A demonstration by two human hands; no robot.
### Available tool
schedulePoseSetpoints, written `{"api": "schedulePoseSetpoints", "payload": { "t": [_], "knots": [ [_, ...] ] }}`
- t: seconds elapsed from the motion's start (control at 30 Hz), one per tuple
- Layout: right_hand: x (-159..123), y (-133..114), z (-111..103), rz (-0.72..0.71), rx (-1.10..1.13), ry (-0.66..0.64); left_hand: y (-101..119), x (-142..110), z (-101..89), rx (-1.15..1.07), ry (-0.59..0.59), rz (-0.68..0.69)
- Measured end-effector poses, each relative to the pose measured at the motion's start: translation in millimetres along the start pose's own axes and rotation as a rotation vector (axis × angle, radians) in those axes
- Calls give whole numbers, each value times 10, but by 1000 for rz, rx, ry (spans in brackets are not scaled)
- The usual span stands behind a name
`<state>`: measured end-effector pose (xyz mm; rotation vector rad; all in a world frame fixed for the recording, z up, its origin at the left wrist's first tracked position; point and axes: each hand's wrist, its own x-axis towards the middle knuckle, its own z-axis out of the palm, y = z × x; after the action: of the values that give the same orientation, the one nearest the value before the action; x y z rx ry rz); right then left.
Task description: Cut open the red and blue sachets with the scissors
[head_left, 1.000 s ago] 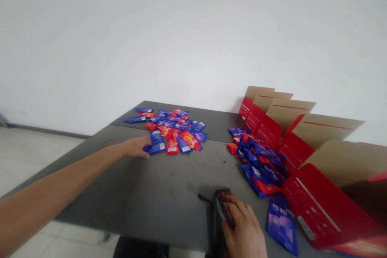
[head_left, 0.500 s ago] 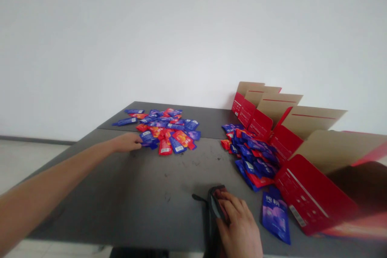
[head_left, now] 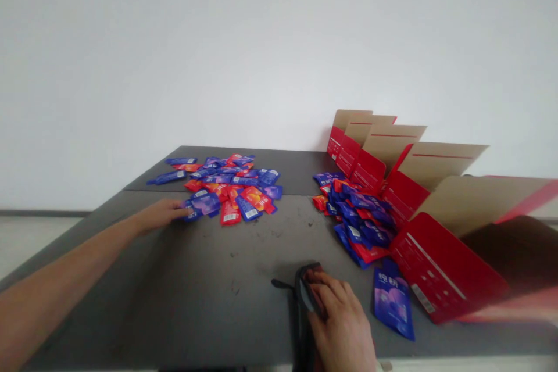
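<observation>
My left hand (head_left: 168, 212) pinches the edge of a blue and purple packet (head_left: 204, 203) at the near left side of a loose pile of packets. Red-orange packets (head_left: 230, 213) and blue ones lie just right of it. At the near edge of the table, my right hand (head_left: 342, 319) grips a black pouch (head_left: 303, 302) with a strap, its mouth partly open and the fingertips inside its rim. What the fingers touch inside the pouch is hidden. A single blue packet (head_left: 393, 302) lies flat to the right of this hand.
A second heap of blue and red packets (head_left: 357, 215) lies right of centre. Beside it runs a row of red cardboard boxes (head_left: 444, 267) with raised brown flaps (head_left: 483, 200). The dark grey table (head_left: 196, 285) meets a white wall behind.
My left hand has lifted and drawn the blue packet slightly, so more of its face shows. The right hand stays on the black pouch. The whole view has shifted a little.
</observation>
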<state>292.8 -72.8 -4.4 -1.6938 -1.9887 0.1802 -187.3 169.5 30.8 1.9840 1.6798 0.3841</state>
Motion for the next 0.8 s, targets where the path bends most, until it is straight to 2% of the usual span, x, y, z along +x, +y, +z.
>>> {"api": "schedulePoseSetpoints", "payload": {
  "t": [0.17, 0.3, 0.37, 0.47, 0.57, 0.63, 0.73, 0.8],
  "knots": [
    [-5, -63, -42, 38, 30, 5, 456, -299, 2, -57, -290, 47],
    [11, -55, -62, 37, 57, 7, 777, -585, 279, -174, -412, 67],
    [60, -122, -77, 36, 97, 11, 899, -711, 508, -204, -385, 77],
    [227, -409, -71, -13, 156, 31, 1099, -862, 892, -158, -221, 130],
    [480, -801, 40, -147, 117, 61, 1332, -975, 1224, -200, -92, 273],
    [637, -959, 165, -285, 54, 6, 1458, -1028, 1375, -283, -23, 367],
    [816, -874, 297, -336, -41, -92, 1551, -1069, 1475, -264, 40, 415],
    [924, -649, 265, -235, -126, -126, 1564, -1076, 1472, -160, 23, 411]
  ]
}}
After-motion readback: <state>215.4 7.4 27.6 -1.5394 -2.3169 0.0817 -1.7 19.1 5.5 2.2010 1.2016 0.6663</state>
